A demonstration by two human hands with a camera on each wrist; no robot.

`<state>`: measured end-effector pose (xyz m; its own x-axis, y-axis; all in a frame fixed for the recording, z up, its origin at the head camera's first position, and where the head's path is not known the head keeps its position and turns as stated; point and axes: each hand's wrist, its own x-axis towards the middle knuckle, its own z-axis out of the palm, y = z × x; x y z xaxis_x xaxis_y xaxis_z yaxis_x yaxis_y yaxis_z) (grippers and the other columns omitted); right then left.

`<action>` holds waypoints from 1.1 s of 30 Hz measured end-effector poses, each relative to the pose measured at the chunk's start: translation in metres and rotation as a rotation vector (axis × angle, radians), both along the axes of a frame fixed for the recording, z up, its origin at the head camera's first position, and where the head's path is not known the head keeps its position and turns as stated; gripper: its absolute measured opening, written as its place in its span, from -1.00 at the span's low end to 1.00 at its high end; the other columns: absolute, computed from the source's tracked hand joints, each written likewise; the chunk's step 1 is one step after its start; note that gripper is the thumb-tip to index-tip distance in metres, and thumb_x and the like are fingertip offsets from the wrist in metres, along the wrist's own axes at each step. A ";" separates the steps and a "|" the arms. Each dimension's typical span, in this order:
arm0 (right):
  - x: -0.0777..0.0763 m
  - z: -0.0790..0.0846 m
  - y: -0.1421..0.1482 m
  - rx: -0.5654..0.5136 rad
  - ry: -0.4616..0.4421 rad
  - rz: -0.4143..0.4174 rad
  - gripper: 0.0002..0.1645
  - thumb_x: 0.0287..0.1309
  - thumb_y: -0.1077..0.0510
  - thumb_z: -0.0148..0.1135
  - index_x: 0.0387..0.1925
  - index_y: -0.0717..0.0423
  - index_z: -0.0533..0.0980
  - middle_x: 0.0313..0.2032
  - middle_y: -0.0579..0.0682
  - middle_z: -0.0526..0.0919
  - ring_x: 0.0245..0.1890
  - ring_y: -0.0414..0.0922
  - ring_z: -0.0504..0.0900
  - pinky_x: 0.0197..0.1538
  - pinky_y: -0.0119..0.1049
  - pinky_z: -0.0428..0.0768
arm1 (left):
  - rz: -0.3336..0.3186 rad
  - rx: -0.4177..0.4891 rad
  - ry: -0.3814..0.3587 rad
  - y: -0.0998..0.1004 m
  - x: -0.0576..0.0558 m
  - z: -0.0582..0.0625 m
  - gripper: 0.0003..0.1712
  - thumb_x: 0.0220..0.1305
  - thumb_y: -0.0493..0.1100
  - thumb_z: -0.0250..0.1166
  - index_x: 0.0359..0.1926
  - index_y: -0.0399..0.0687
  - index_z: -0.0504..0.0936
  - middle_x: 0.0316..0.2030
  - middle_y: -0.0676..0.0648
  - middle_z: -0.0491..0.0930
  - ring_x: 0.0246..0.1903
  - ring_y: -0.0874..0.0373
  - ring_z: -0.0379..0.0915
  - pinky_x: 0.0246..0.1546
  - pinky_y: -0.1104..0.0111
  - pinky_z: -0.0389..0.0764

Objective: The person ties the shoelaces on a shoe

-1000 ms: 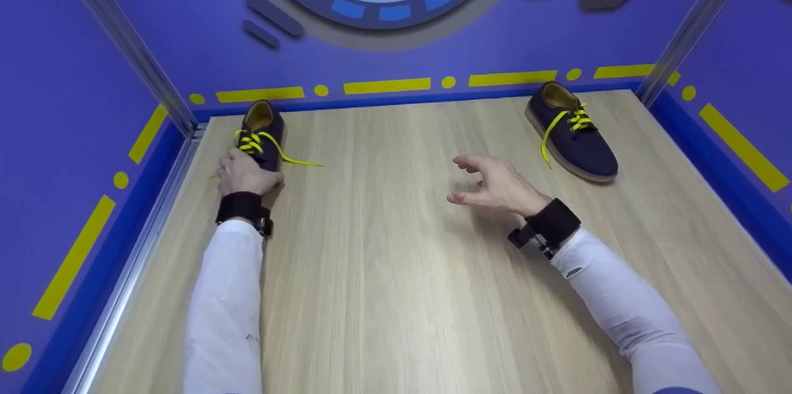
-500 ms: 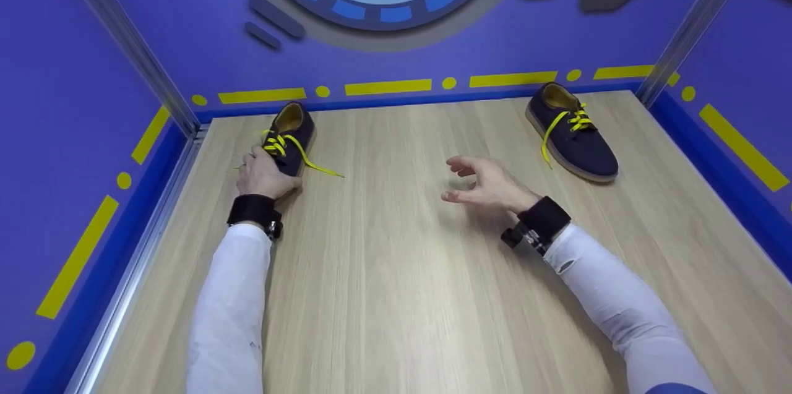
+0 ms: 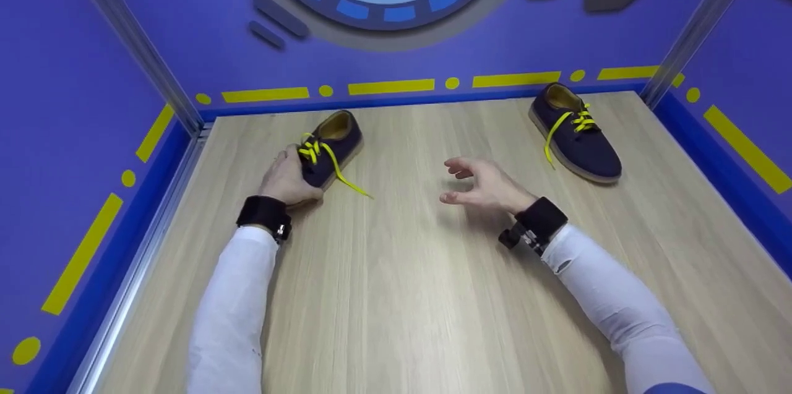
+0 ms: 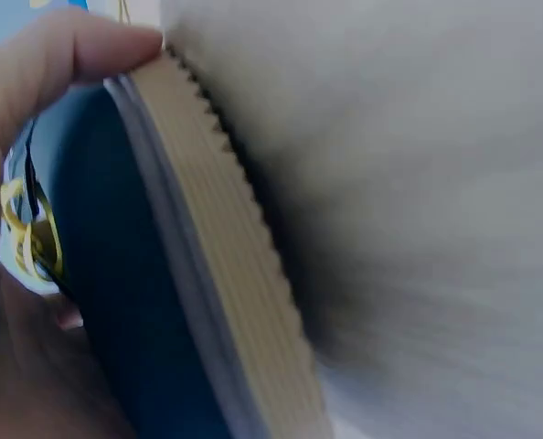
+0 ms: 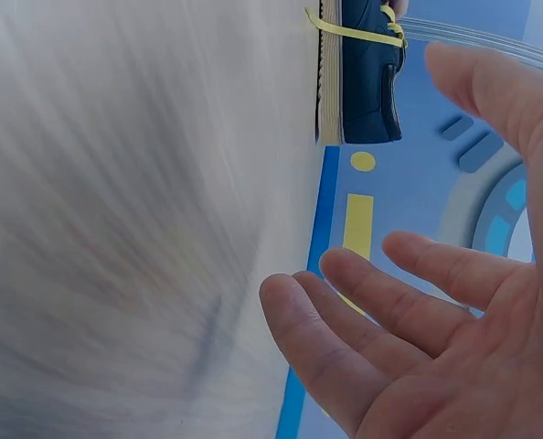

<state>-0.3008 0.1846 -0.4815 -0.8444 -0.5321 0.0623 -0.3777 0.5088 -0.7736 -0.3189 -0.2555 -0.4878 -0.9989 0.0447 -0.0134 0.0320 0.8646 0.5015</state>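
My left hand (image 3: 288, 179) grips a dark shoe (image 3: 333, 149) across its toe, thumb on the near side and fingers over the far side. Yellow laces (image 3: 314, 148) run through its eyelets, and one loose end trails over the tabletop. In the left wrist view the thumb (image 4: 98, 46) presses at the pale ribbed sole (image 4: 226, 247). The heel points away and to the right. My right hand (image 3: 486, 185) hovers over the middle of the table with its fingers apart and holds nothing. A matching dark shoe (image 3: 578, 137) stands at the back right, laces hanging over its side.
The wooden tabletop (image 3: 383, 270) is bounded by a blue back wall (image 3: 396, 60) with yellow marks. Side walls stand left and right, with metal posts (image 3: 133, 41) at the corners. Each wrist wears a black strap (image 3: 265, 213) with a small camera.
My left hand has moved the gripped shoe to the right along the table and turned it, heel swinging right. My right hand has shifted slightly left. The other shoe has stayed in place.
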 end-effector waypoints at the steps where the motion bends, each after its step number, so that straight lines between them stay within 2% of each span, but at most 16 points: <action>1: 0.000 0.000 -0.001 -0.007 -0.008 0.002 0.08 0.15 -0.14 0.60 0.47 0.38 0.34 0.34 0.42 0.51 0.34 0.34 0.51 0.36 0.28 0.46 | -0.023 0.000 -0.005 0.003 0.001 0.000 0.42 -0.22 -0.04 0.70 0.56 -0.37 0.05 0.38 -0.47 0.32 0.35 -0.37 0.31 0.44 -0.13 0.32; 5: 0.001 0.002 -0.004 -0.014 -0.028 0.007 0.08 0.14 -0.13 0.61 0.48 0.35 0.34 0.35 0.43 0.49 0.35 0.36 0.48 0.35 0.26 0.49 | -0.089 -0.013 -0.035 0.016 0.005 0.003 0.42 -0.23 -0.06 0.74 0.56 -0.29 0.08 0.38 -0.41 0.36 0.34 -0.31 0.35 0.43 -0.08 0.34; 11: 0.001 0.003 -0.009 -0.020 -0.017 0.011 0.08 0.08 -0.12 0.65 0.46 0.32 0.37 0.34 0.43 0.50 0.33 0.37 0.49 0.32 0.30 0.51 | -0.167 -0.018 -0.087 0.035 0.012 0.005 0.47 -0.23 -0.11 0.72 0.63 -0.16 0.00 0.41 -0.37 0.38 0.33 -0.29 0.40 0.38 -0.11 0.40; 16: 0.001 0.002 -0.012 -0.016 -0.011 0.020 0.09 0.09 -0.11 0.64 0.46 0.36 0.35 0.34 0.43 0.49 0.33 0.37 0.50 0.30 0.28 0.53 | -0.215 -0.044 -0.070 0.047 0.016 0.005 0.43 -0.28 -0.12 0.70 0.60 -0.09 0.06 0.38 -0.28 0.39 0.27 -0.22 0.44 0.34 -0.04 0.45; 23: 0.001 0.002 -0.017 0.005 -0.009 0.013 0.08 0.09 -0.13 0.64 0.48 0.28 0.36 0.37 0.36 0.51 0.34 0.29 0.52 0.29 0.17 0.58 | -0.300 -0.068 -0.042 0.061 0.024 0.007 0.45 -0.33 -0.10 0.72 0.60 -0.08 0.09 0.42 -0.23 0.35 0.35 -0.16 0.37 0.41 0.00 0.40; 28: -0.001 0.004 -0.021 -0.046 -0.003 0.002 0.08 0.06 -0.06 0.67 0.49 0.27 0.35 0.39 0.39 0.46 0.35 0.34 0.48 0.26 0.23 0.58 | -0.366 -0.063 -0.026 0.074 0.028 0.008 0.46 -0.39 -0.15 0.74 0.59 -0.05 0.12 0.43 -0.20 0.36 0.37 -0.13 0.37 0.41 0.04 0.40; 33: -0.004 0.005 -0.024 -0.081 0.025 -0.023 0.17 -0.01 0.04 0.71 0.54 0.25 0.29 0.41 0.28 0.47 0.37 0.29 0.46 0.25 0.23 0.60 | -0.441 -0.088 -0.025 0.086 0.030 0.010 0.46 -0.33 -0.17 0.75 0.61 -0.08 0.11 0.48 -0.22 0.35 0.44 -0.15 0.31 0.45 -0.10 0.32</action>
